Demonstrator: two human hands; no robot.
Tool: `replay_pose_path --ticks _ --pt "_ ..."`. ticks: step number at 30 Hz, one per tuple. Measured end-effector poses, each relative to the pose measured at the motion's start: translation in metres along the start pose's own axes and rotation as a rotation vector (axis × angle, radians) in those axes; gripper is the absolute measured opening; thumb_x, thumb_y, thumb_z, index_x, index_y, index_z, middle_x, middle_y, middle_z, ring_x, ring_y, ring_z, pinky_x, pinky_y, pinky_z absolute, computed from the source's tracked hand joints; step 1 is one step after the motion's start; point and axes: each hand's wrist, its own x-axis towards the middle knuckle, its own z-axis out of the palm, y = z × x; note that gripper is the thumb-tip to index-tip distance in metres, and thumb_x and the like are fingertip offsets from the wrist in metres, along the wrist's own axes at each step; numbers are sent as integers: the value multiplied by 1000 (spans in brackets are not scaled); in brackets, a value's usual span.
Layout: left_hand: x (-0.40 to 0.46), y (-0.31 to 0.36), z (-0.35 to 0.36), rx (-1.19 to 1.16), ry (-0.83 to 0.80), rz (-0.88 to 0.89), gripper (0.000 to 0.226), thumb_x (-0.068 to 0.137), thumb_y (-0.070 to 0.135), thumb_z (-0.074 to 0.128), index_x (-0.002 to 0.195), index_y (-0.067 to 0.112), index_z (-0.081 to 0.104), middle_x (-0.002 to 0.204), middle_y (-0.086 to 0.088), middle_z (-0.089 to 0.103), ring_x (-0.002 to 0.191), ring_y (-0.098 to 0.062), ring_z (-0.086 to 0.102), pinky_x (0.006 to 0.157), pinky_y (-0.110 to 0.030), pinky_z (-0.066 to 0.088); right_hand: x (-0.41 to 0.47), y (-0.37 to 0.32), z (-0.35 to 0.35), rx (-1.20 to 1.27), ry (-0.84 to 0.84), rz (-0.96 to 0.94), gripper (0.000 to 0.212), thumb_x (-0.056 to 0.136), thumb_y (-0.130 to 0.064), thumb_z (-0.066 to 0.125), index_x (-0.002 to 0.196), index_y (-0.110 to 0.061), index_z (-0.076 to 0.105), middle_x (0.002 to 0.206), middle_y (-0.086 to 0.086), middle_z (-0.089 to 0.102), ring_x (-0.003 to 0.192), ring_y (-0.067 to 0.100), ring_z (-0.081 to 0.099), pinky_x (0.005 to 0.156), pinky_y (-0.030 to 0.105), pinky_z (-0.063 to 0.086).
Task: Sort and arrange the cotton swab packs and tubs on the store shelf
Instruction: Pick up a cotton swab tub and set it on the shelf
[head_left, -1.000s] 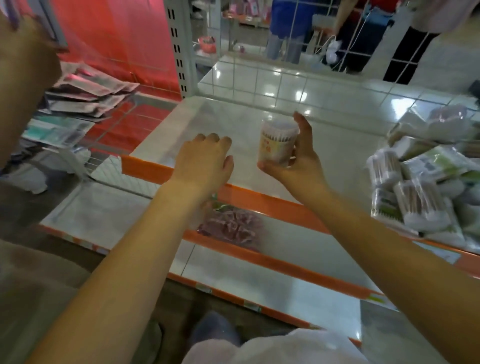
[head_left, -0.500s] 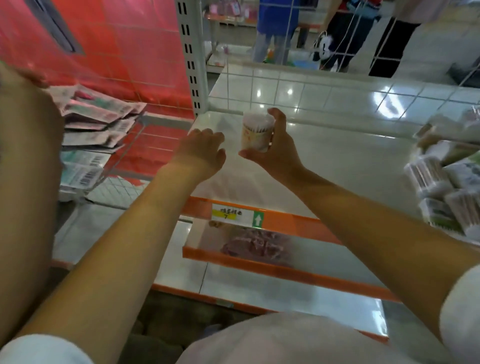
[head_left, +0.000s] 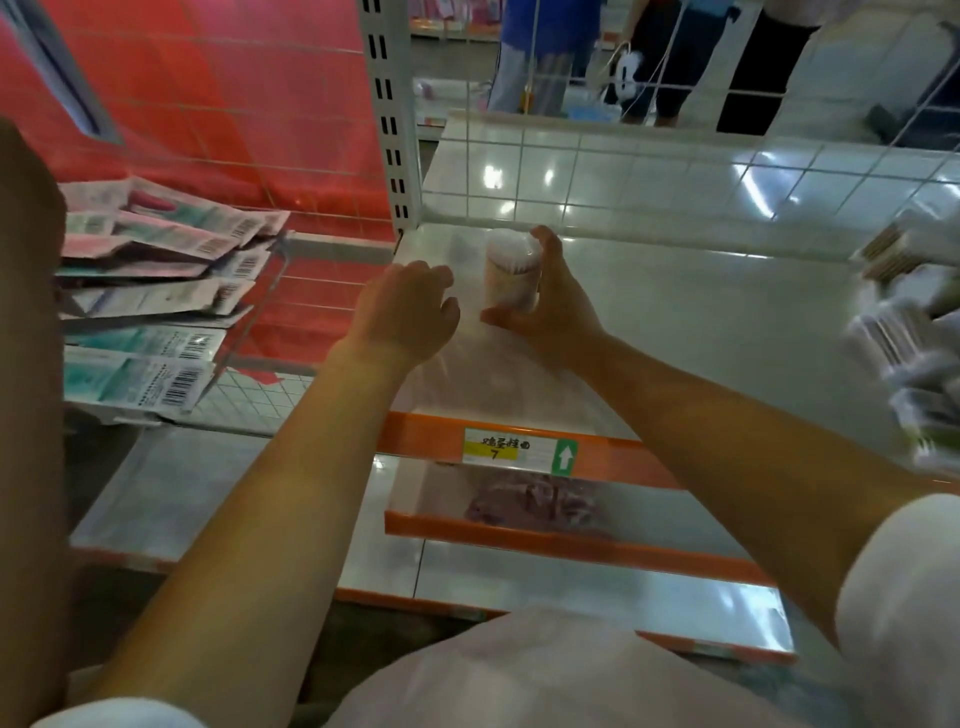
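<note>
Left of the tub: flat packets (head_left: 150, 291) heaped on the neighbouring wire rack, then the left hand (head_left: 410, 312), loosely curled, holding nothing, hovering near the tub, probably ready to steady it. Tub of cotton swabs (head_left: 511, 273) upright at the back left corner of the white shelf (head_left: 701, 332), gripped by the right hand (head_left: 545, 306), likely starting a row from the corner. Right of the tub, well apart: swab packs (head_left: 904, 332), blurred and cut off by the edge. Tub base hidden; contact with shelf unclear.
</note>
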Motion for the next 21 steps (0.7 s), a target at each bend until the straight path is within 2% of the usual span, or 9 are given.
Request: replay_pose_path --ticks 5,8,16,21 --pt "1 -1 3 -2 10 22 32 95 24 45 119 8 58 107 -13 61 99 -28 57 79 -33 43 -5 5 -1 -11 8 -38 90 76 -24 73 144 -18 14 140 10 32 118 24 44 95 40 46" --pt "1 -4 8 25 0 23 30 94 24 45 114 7 60 105 -13 61 95 -29 57 77 -35 46 -1 7 6 21 26 -58 87 78 -23 71 144 -20 14 139 9 33 119 23 44 97 40 45" --pt "-1 -8 11 35 6 27 29 93 20 47 114 5 61 105 -16 62 94 -33 59 78 -41 50 59 -8 39 -56 45 -66 92 78 -16 72 145 -2 9 136 22 39 122 31 44 101 41 40" --pt "-1 -6 14 81 30 42 31 94 23 45 116 7 60 107 -12 62 94 -29 59 80 -42 51 81 -16 56 -29 52 -13 92 80 -16 70 146 -5 6 140 18 40 125 30 45 103 41 39"
